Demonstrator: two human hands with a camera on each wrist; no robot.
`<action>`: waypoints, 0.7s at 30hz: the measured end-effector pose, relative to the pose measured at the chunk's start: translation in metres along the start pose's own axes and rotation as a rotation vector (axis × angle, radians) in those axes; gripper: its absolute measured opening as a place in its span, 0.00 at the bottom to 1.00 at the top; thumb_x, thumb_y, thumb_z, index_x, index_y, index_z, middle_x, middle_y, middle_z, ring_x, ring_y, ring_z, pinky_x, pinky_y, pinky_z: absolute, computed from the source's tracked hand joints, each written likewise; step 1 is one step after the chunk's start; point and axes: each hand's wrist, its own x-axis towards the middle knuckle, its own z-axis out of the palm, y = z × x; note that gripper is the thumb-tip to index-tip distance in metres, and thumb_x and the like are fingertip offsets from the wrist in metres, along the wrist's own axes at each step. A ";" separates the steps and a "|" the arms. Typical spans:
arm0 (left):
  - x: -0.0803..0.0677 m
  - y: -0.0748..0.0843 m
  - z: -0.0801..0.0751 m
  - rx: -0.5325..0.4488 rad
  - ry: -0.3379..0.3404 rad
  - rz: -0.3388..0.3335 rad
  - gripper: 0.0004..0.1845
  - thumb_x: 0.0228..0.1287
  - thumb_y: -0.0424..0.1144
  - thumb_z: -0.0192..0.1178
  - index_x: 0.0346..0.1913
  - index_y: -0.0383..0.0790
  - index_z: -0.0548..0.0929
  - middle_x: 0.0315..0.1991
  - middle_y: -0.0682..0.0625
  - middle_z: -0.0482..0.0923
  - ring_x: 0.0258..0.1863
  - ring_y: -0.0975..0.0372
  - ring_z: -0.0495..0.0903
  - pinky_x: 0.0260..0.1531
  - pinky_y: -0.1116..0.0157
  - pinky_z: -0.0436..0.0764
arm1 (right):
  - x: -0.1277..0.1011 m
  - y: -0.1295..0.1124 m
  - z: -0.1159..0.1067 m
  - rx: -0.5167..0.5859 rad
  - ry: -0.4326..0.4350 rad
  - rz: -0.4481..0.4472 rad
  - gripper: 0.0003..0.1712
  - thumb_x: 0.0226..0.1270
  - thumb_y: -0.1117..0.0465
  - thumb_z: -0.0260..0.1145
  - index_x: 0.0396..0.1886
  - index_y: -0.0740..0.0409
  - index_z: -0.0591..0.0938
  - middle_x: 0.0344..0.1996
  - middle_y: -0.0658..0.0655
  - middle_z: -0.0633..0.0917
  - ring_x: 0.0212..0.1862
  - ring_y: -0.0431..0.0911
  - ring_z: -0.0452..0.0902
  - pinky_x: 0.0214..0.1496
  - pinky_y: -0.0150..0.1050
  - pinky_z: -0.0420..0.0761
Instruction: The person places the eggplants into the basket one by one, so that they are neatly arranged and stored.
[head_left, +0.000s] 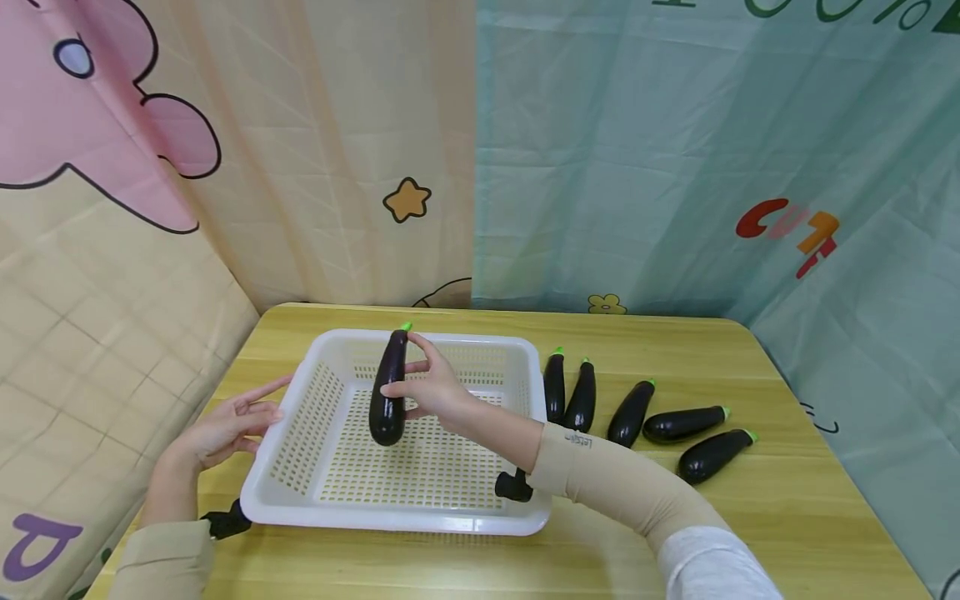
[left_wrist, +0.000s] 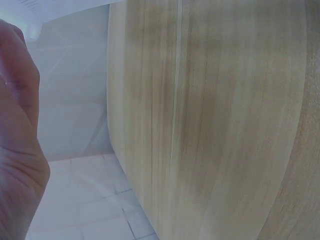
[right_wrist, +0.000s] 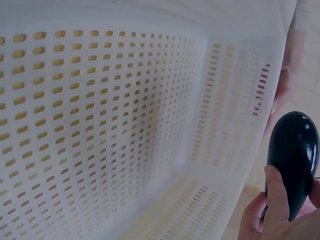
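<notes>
A dark purple eggplant (head_left: 387, 400) with a green stem tip is gripped by my right hand (head_left: 438, 385) above the white plastic basket (head_left: 397, 521). In the right wrist view the same eggplant (right_wrist: 294, 155) shows between thumb and fingers, with the perforated basket floor beside it. My left hand (head_left: 228, 429) is at the basket's left side, its fairly straight fingers at the outer wall and rim. Only part of the left hand (left_wrist: 17, 135) shows in the left wrist view, next to bare tabletop.
Several more eggplants (head_left: 630, 413) lie spread on the wooden table (head_left: 810, 517), right of the basket; the right forearm crosses in front of some. Printed curtains (head_left: 337, 167) hang behind and beside the table. Black wrist-camera mounts (head_left: 514, 486) sit by both wrists.
</notes>
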 end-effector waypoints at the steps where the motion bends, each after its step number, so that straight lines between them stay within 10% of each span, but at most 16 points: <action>1: 0.000 0.000 0.000 0.001 -0.002 0.001 0.30 0.68 0.25 0.43 0.61 0.66 0.68 0.41 0.53 0.82 0.40 0.59 0.82 0.33 0.58 0.83 | 0.002 0.002 0.003 0.008 -0.002 0.003 0.48 0.49 0.73 0.69 0.66 0.38 0.62 0.45 0.59 0.71 0.40 0.52 0.78 0.29 0.47 0.83; 21: 0.000 0.002 0.002 0.094 0.069 -0.023 0.29 0.68 0.27 0.45 0.60 0.68 0.68 0.40 0.54 0.82 0.38 0.60 0.82 0.31 0.59 0.83 | 0.047 0.050 0.032 0.092 -0.109 0.026 0.46 0.50 0.75 0.68 0.66 0.44 0.61 0.41 0.57 0.72 0.38 0.54 0.79 0.34 0.52 0.82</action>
